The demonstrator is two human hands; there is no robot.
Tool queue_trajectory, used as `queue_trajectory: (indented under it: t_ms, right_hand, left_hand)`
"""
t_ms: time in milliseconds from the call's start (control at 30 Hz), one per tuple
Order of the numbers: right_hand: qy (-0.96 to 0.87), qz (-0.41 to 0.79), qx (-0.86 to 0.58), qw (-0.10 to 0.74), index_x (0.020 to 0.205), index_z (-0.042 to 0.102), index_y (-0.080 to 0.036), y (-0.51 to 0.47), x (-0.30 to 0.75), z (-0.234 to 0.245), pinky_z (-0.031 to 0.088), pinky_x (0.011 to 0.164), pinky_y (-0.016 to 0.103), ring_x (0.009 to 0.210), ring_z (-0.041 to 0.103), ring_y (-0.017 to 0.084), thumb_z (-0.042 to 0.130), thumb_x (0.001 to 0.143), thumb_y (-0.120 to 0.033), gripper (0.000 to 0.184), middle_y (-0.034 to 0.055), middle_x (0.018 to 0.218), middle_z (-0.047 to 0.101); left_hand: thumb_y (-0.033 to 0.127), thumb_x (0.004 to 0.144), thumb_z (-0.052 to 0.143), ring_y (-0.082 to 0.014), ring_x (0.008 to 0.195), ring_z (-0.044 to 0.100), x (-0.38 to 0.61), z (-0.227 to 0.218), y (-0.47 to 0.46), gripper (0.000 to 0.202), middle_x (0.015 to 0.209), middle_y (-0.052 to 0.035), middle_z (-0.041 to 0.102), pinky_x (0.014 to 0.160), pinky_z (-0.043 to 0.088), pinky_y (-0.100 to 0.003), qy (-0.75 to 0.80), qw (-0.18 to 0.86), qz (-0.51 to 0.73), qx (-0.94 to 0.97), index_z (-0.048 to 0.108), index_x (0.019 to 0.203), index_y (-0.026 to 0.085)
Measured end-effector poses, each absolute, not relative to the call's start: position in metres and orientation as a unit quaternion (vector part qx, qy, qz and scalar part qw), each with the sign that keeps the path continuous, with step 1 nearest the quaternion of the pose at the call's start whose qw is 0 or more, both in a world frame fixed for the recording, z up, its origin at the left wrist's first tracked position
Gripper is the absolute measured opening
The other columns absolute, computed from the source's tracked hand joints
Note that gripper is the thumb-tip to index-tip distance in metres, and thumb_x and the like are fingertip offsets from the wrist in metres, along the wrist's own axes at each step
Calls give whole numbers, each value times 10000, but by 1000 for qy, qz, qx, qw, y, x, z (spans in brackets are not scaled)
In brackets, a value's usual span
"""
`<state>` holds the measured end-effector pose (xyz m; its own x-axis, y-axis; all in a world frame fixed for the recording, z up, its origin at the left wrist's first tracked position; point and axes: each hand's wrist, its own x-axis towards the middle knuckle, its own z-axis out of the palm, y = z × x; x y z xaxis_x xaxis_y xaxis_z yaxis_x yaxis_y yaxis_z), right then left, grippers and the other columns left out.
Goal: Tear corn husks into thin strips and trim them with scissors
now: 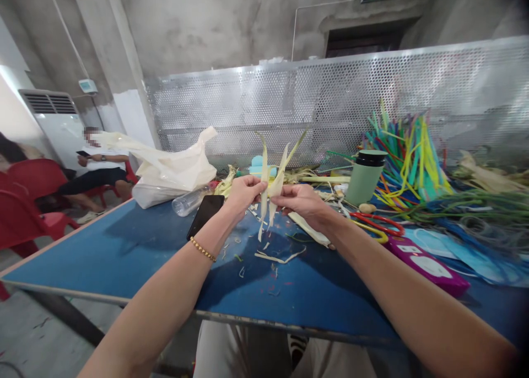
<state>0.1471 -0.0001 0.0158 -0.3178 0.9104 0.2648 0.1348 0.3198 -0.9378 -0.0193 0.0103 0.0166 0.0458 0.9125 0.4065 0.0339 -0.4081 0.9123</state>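
Observation:
Both hands are raised over the blue table (124, 257), pinching pale corn husk strips (275, 174) that stand up between them. My left hand (243, 195) is closed on one strip; its wrist wears a bead bracelet. My right hand (303, 201) is closed on the neighbouring strip, and another husk piece (309, 232) trails down from under it. The strip tips point up and their lower ends hang towards the table. Torn husk scraps (279, 255) lie on the table just below the hands.
A black phone (205, 214), a clear bottle (188, 200) and a white bag (173, 171) lie to the left. A green flask (366, 175), coloured strips (405, 152), red scissors (374, 222), a purple device (425, 263) and face masks (475, 257) crowd the right. A person (97, 171) sits at the far left.

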Motion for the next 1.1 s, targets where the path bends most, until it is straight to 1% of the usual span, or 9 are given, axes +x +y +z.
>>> queue_trajectory:
  t_ms: [167, 267, 367, 500, 600, 700, 833, 933, 1100]
  right_hand:
    - [-695, 393, -419, 432, 560, 576, -147, -1, 138, 11, 410, 468, 219, 483, 535, 98, 729, 655, -277, 222, 15, 532, 612]
    - [-710, 332, -442, 436, 542, 556, -160, -1, 135, 7, 374, 432, 215, 450, 503, 95, 678, 677, -257, 206, -1, 509, 594]
    - [-722, 286, -453, 437, 528, 542, -165, -1, 134, 4, 340, 410, 208, 425, 467, 84, 649, 678, -233, 196, -18, 486, 568]
    - [-719, 323, -445, 425, 554, 569, -159, -4, 133, 4, 367, 415, 209, 431, 493, 95, 629, 659, -190, 125, -9, 489, 584]
    - [-699, 363, -411, 458, 584, 596, -151, -5, 135, 9, 398, 434, 213, 438, 495, 91, 649, 657, -206, 105, -14, 494, 573]
    - [-665, 380, -386, 514, 602, 605, -143, -3, 139, 16, 399, 445, 213, 442, 482, 81, 694, 654, -255, 151, -19, 500, 562]
    - [-626, 356, -393, 572, 574, 569, -154, 0, 145, 23, 378, 432, 208, 425, 465, 70, 731, 630, -288, 217, -27, 487, 551]
    - [-617, 342, -404, 583, 591, 570, -153, 1, 148, 24, 370, 433, 202, 432, 469, 69, 726, 637, -282, 207, -23, 502, 570]
    - [-622, 333, -416, 573, 601, 588, -146, 1, 149, 25, 390, 446, 208, 440, 490, 78, 708, 650, -241, 161, -12, 509, 586]
  left_hand:
    - [207, 719, 607, -81, 473, 444, -17, 9, 17, 154, 491, 42, 483, 492, 326, -209, 448, 204, 588, 642, 508, 609, 163]
    - [199, 716, 582, -87, 482, 461, -15, 6, 18, 150, 502, 42, 489, 500, 339, -208, 454, 177, 581, 652, 487, 604, 171]
    - [213, 726, 583, -86, 460, 474, -12, 5, 18, 153, 503, 48, 488, 489, 357, -208, 436, 221, 588, 644, 476, 623, 178]
    - [214, 742, 614, -71, 425, 451, -10, 6, 15, 166, 488, 54, 476, 456, 339, -199, 420, 285, 591, 627, 483, 647, 175]
    - [313, 802, 614, -67, 422, 444, -10, 10, 10, 213, 492, 41, 489, 442, 321, -200, 391, 364, 580, 615, 523, 685, 161]
    - [414, 842, 581, -73, 470, 497, -11, 12, 7, 303, 585, -5, 566, 454, 340, -205, 349, 443, 561, 607, 573, 719, 137]
    - [350, 799, 651, -90, 491, 536, -11, 12, 4, 278, 578, -24, 585, 491, 397, -220, 325, 531, 482, 616, 597, 664, 114]
    - [310, 793, 658, -125, 541, 606, -10, 13, 0, 226, 652, -66, 650, 537, 443, -248, 322, 582, 422, 616, 637, 735, 93]
    - [242, 773, 672, -116, 546, 617, -11, 13, 0, 153, 707, -69, 675, 547, 443, -242, 318, 582, 416, 623, 640, 779, 92]
